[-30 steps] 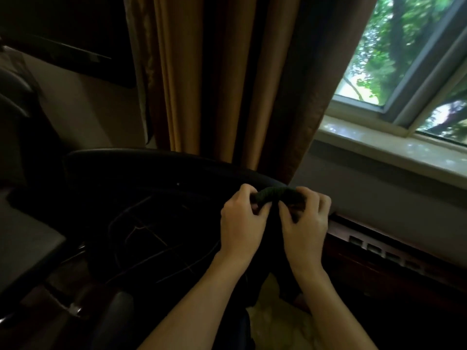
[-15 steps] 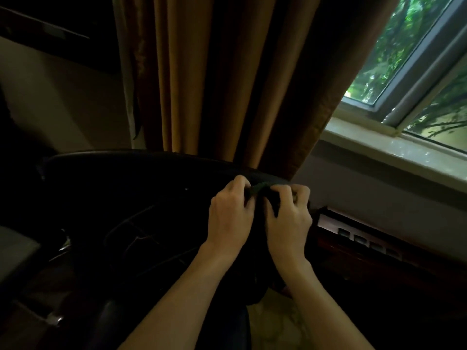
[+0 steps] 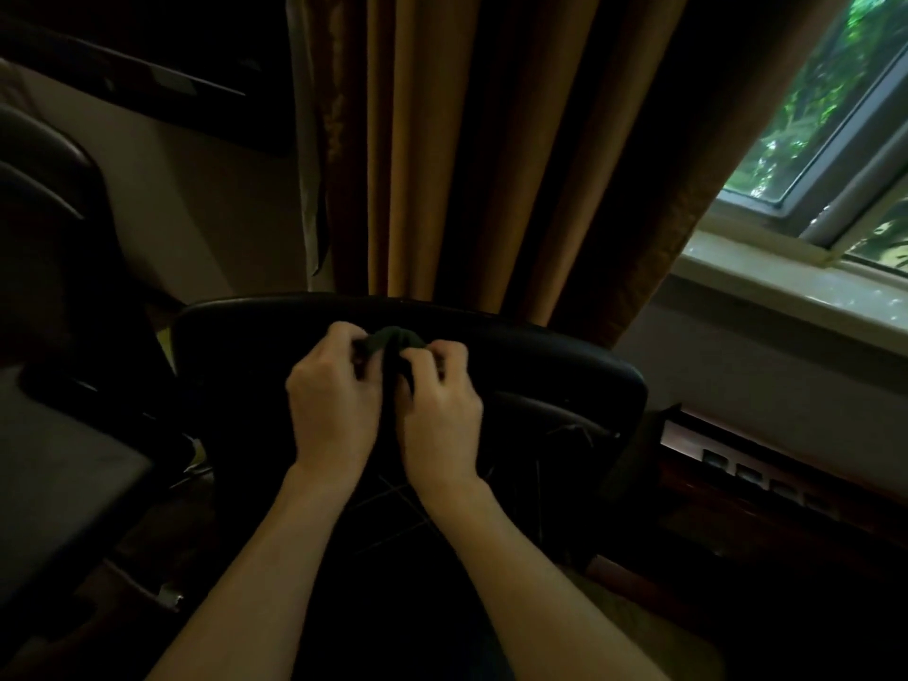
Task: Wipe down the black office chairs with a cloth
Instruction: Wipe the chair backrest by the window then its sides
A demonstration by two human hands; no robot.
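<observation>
At the far left edge of the frame a second dark chair [image 3: 44,199] is cut off by the border, its shape mostly lost in shadow, with a grey seat pad [image 3: 54,484] below it. In the middle stands the black office chair [image 3: 540,366], seen from behind; its curved top rim runs from the left corner of the backrest to the right corner. The lower part of the backrest is too dark to make out beyond a few pale scratch-like lines.

The left hand [image 3: 334,410] is held over the backrest just below the middle of the top rim, its fingers curled and pinching the left end of a dark green cloth [image 3: 395,339]. The cloth is bunched into a small roll that arches between the two hands, in front of the upper part of the backrest near the rim; whether it touches the chair cannot be told. The right hand [image 3: 439,415] sits just beside the left, its fingers likewise curled and clamped on the cloth's right end. Most of the cloth is hidden behind the knuckles.

Behind the chair hang brown curtains [image 3: 467,149]. At the right, a window [image 3: 815,130] and its pale sill [image 3: 786,282] are cut off by the frame edge.
</observation>
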